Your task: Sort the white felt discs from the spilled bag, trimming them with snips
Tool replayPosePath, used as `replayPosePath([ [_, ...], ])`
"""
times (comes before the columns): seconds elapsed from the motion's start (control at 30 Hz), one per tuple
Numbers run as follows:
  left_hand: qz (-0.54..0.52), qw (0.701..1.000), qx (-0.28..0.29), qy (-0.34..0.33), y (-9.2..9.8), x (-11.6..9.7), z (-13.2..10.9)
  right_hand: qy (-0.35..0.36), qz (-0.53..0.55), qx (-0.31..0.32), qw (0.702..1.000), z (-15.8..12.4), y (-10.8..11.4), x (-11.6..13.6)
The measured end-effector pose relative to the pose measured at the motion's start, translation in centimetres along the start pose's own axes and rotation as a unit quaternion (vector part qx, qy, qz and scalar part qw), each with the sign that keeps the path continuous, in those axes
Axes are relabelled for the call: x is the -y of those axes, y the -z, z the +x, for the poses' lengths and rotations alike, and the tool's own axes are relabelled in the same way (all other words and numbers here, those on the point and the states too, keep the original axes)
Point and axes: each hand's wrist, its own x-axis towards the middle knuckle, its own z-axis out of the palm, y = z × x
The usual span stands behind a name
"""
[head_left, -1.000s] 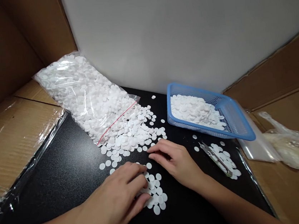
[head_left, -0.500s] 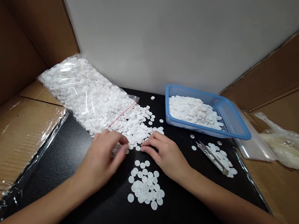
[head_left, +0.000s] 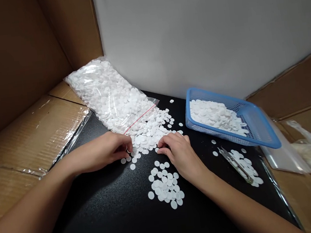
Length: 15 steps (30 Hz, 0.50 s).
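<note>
Small flat white discs (head_left: 146, 138) spill from the mouth of a clear zip bag (head_left: 107, 92) with a red seal line, lying at the back left. At the left edge of this spill my left hand (head_left: 110, 149) has its fingers curled down towards the thumb; whatever is between the tips is hidden. My right hand (head_left: 184, 158) is at the spill's front right, thumb and forefinger pinched at a white disc (head_left: 157, 150). In front of the hands, a separate loose group of discs (head_left: 166, 184) lies on the black table (head_left: 112, 211).
To the right stands a blue mesh basket (head_left: 234, 143) partly filled with discs. Thread snips (head_left: 236, 165) lie beside another small disc pile (head_left: 248, 167). Clear plastic bags (head_left: 283, 154) rest at the far right. Cardboard (head_left: 28, 134) and a pale wall (head_left: 191, 34) border the table.
The view has shifted, so everything sits further right. My left hand has moved left relative to the spill, and several discs now show loose beside its fingers. The right hand stays near the spill.
</note>
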Motion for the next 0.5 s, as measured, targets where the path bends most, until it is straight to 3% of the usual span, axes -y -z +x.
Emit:
replayPosePath([
  [0.1,0.015,1.0,0.027,-0.005,-0.4,0.0,-0.2,-0.005,0.003,0.002,1.0,-0.4,-0.5,0.0],
  [0.2,0.034,0.999,0.018,0.022,-0.2,0.1,-0.5,0.009,0.004,-0.002,1.0,-0.6,-0.9,-0.2],
  [0.33,0.054,0.996,-0.009,0.074,0.1,0.1,-0.8,0.057,-0.021,-0.04,0.997,-0.9,-1.2,-0.2],
  [0.5,0.057,0.994,-0.017,0.088,-0.8,0.1,-0.4,0.122,-0.084,-0.085,0.985,-2.0,-0.7,-0.1],
])
